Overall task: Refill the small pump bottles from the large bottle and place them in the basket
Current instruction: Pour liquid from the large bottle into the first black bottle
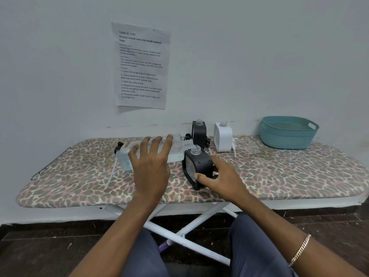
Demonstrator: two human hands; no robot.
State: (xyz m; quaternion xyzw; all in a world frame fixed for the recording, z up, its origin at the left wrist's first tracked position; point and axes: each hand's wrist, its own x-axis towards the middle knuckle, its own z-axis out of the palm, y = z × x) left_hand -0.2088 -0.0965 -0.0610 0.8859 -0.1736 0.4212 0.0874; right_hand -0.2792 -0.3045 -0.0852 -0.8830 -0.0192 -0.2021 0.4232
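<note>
L hand gripping tipped large bottle, neck by black sm bottle mouth; R hand clasping it. Leopard-print ironing board standing agst pale wall; teal basket sitting back-right.

desk cover: leopard print, tan and grey-brown spots on pinkish cream
basket, 2 o'clock: teal, woven pattern
front small bottle: black
rear small bottle: black
third small bottle: white
large bottle: clear
bracelet, 5 o'clock: gold

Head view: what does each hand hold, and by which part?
Left hand grips the large clear bottle around its body; right hand grips the front black bottle at its lower body.
</note>
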